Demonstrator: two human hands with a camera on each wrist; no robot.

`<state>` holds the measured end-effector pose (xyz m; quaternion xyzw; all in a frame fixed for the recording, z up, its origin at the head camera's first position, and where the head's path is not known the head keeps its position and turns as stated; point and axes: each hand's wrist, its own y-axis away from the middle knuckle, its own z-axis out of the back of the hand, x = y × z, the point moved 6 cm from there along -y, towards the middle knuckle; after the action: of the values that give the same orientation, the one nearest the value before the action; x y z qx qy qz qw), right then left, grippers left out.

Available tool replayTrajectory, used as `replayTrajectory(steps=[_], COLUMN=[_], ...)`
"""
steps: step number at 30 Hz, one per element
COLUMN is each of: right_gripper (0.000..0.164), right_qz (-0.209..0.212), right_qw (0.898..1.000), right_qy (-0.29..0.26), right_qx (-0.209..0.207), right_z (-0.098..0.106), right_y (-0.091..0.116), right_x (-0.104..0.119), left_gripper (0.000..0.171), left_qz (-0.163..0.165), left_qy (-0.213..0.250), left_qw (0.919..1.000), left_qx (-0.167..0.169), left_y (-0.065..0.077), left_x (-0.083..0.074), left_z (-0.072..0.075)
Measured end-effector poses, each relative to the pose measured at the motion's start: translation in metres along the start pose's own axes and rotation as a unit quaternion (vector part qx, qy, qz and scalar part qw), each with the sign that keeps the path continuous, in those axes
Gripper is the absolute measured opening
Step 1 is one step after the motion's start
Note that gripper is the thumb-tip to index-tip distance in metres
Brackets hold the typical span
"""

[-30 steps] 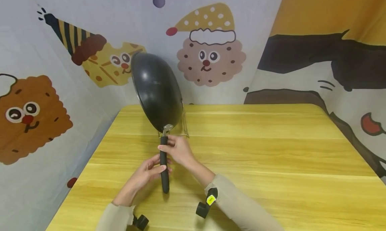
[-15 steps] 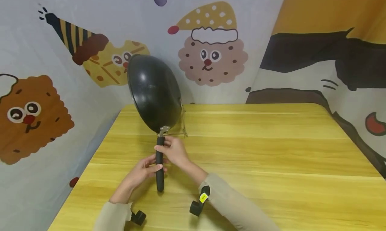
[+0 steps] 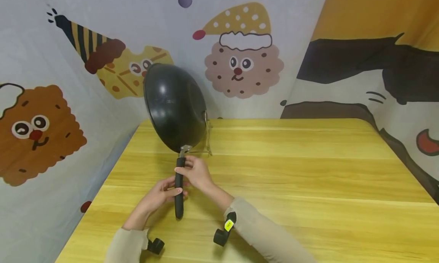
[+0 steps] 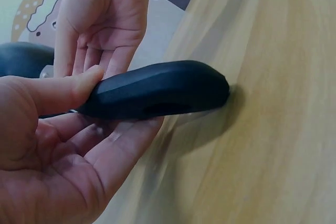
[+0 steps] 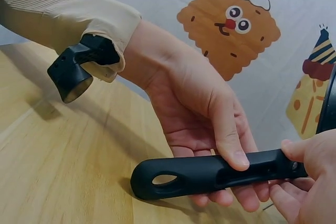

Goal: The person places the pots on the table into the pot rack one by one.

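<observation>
A black wok (image 3: 173,106) stands tilted on its edge at the back left of the table, its rounded underside facing the head camera. Its long black handle (image 3: 179,206) points toward the person. My left hand (image 3: 157,196) grips the handle about halfway down, thumb on top and fingers beneath. Closer to the bowl, my right hand (image 3: 199,173) pinches the handle between thumb and fingers. Behind the wok a thin wire rack (image 3: 209,141) shows partly; the rest is hidden. The right wrist view shows a hanging hole in the handle's end (image 5: 142,177).
The wood-grain table (image 3: 308,171) extends widely to the right of the wok. A white cloth backdrop (image 3: 192,19) with cartoon food prints hangs behind it and along the left. Each wrist carries a small black camera mount (image 3: 221,236).
The handle has shifted slightly left in the head view, both hands moving with it. The wok has tilted slightly further, its upper rim a little lower and more to the left.
</observation>
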<state>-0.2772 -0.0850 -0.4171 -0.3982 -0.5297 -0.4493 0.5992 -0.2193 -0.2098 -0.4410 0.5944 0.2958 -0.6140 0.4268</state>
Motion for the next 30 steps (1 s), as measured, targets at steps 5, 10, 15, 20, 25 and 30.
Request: replayTrajectory(steps=[5,10,15,20,25,30], right_gripper=[0.047,0.047,0.043,0.034,0.031,0.029], right_qz=[-0.005,-0.006,-0.004,0.009,0.015,0.023], right_qw=[1.000,1.000,1.000,0.999,0.999,0.999], right_qy=[0.010,0.010,0.018,0.034,0.038,0.045], right_qx=[0.003,0.005,0.012,0.011,-0.001,-0.017], right_z=[0.005,0.011,0.022,0.039,0.058,0.076], right_y=[0.002,0.003,0.004,0.005,0.006,0.009], right_x=[-0.001,-0.005,-0.005,0.001,0.006,0.013], left_gripper=[0.064,0.063,0.058,0.055,0.049,0.045], left_qz=[0.005,0.022,0.041,0.045,0.036,0.017], left_qy=[-0.010,-0.023,-0.096,-0.154,-0.148,-0.136], left_qw=[0.9999,0.9993,0.9905,0.9741,0.9665,0.9631], left_qx=[-0.003,-0.019,-0.089,-0.159,-0.207,-0.231], left_y=[-0.001,-0.004,-0.003,0.001,0.006,0.012], left_x=[-0.001,-0.003,-0.011,-0.020,-0.028,-0.042], left_z=[-0.002,-0.006,-0.003,0.005,0.018,0.024])
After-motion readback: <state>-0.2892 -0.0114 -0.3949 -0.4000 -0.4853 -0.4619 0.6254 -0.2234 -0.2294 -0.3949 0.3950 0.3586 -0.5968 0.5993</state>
